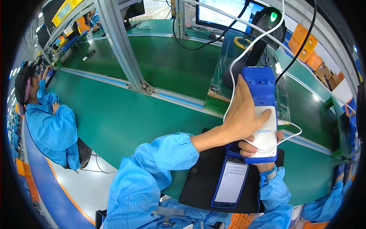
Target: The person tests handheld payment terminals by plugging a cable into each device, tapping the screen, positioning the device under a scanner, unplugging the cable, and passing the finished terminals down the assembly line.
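Observation:
A blue handheld terminal [259,86] with a white panel is held up over the bench, the panel facing me. My left hand [244,112] grips its left edge, thumb pressed on the white panel. Around its lower end wrap the fingers of my right hand [248,149], partly hidden behind it. A white cable [291,134] loops across the lower panel. Below lies a second blue terminal [230,181], its screen lit, on a black mat [198,183]. A strap [270,174] circles my right wrist.
A black scanner [268,28] with a green light stands behind the terminal, near a monitor [225,15]. A metal post [122,45] rises from the green bench [114,110]. At the left sits a co-worker [49,126] in blue. Cables hang across the upper right.

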{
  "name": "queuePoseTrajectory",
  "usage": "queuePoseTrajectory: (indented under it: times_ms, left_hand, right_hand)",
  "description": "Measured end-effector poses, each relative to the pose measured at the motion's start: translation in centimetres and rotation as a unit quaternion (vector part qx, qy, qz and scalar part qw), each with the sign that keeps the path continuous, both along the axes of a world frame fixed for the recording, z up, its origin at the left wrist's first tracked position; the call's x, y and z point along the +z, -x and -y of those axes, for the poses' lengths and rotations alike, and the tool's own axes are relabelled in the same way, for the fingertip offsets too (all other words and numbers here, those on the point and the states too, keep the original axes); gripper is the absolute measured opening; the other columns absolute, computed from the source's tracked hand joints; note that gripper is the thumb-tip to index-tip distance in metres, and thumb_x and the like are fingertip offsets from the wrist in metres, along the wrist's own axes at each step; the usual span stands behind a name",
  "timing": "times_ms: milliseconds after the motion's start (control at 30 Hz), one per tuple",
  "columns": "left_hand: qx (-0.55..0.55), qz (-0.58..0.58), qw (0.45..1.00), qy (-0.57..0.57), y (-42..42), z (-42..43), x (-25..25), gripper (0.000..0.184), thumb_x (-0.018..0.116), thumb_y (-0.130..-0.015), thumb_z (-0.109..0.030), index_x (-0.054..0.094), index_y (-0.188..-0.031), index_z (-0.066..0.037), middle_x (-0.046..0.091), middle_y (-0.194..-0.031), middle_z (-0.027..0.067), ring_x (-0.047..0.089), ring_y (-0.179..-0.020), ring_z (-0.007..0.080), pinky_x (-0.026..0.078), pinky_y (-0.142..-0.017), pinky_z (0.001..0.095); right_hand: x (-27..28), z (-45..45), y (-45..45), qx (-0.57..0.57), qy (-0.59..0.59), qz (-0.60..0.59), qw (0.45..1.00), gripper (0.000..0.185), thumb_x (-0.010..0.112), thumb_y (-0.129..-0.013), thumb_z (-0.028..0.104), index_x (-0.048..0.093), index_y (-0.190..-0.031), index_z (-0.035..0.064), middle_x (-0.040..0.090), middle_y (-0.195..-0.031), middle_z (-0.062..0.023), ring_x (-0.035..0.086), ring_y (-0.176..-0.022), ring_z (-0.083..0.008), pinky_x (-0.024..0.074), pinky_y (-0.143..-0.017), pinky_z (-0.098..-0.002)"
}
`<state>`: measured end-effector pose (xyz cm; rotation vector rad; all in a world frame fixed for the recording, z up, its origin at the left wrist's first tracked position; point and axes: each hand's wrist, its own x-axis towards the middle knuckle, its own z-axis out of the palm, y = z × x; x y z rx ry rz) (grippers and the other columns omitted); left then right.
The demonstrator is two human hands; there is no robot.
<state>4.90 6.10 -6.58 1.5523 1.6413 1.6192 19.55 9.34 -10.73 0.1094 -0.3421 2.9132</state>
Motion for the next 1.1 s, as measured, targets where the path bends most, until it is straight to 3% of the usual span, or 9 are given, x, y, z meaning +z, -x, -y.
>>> queuePoseTrajectory:
  times_ms: [33, 100, 400, 900, 1100]
  left_hand:
    - [0.0, 0.001, 1.0, 0.001, 0.0, -0.1, -0.3, 0.103, 0.068, -0.077, -0.026, -0.003, -0.133, 0.023, 0.013, -0.137, 0.044, 0.022, -0.13, 0.0528, 0.022, -0.11, 0.0444]
    - [0.044, -0.061, 0.997, 0.014, 0.1, -0.4, -0.7, 0.106, 0.069, -0.078, -0.029, -0.005, -0.134, 0.022, 0.025, -0.133, 0.0376, 0.033, -0.126, 0.0445, 0.031, -0.105, 0.0406]
    - [0.043, -0.059, 0.997, 0.006, 0.0, -0.8, -0.9, 0.104, 0.069, -0.077, -0.028, -0.002, -0.134, 0.022, 0.023, -0.135, 0.0374, 0.027, -0.128, 0.0454, 0.024, -0.108, 0.0444]
    - [0.057, -0.081, 0.995, -0.026, -0.1, -1.0, -1.2, 0.1, 0.069, -0.077, -0.027, 0.003, -0.136, 0.018, 0.028, -0.133, 0.0341, 0.03, -0.125, 0.0435, 0.026, -0.106, 0.0461]
    - [0.071, -0.091, 0.993, -0.03, -0.6, -0.7, -1.0, 0.1, 0.07, -0.076, -0.025, 0.003, -0.136, 0.018, 0.028, -0.133, 0.0337, 0.031, -0.124, 0.0436, 0.027, -0.105, 0.0461]
  right_hand:
    - [0.0, 0.1, 0.0, -0.006, 0.007, 0.008, 1.0, 0.076, 0.061, -0.066, 0.06, 0.044, -0.114, 0.0032, 0.042, -0.09, -0.0102, 0.039, -0.067, -0.0189, 0.034, -0.062, -0.0334]
    - [0.1, 0.1, 0.0, -0.008, 0.014, 0.017, 1.0, 0.075, 0.059, -0.068, 0.061, 0.044, -0.115, 0.0037, 0.042, -0.09, -0.0101, 0.039, -0.066, -0.0186, 0.034, -0.061, -0.033]
    - [0.0, -0.1, -0.1, -0.018, 0.008, 0.03, 0.999, 0.075, 0.058, -0.068, 0.063, 0.045, -0.113, 0.0044, 0.042, -0.09, -0.0097, 0.039, -0.065, -0.0175, 0.0335, -0.06, -0.0316]
    - [-0.9, -0.4, -0.1, -0.021, 0.014, 0.02, 0.999, 0.076, 0.061, -0.066, 0.06, 0.044, -0.114, 0.0036, 0.044, -0.091, -0.0103, 0.04, -0.065, -0.0173, 0.0341, -0.061, -0.0317]
    - [-1.2, -0.5, -0.2, -0.006, -0.035, 0.017, 0.999, 0.074, 0.064, -0.067, 0.061, 0.046, -0.114, 0.0065, 0.044, -0.09, -0.0078, 0.042, -0.066, -0.0164, 0.035, -0.06, -0.0305]
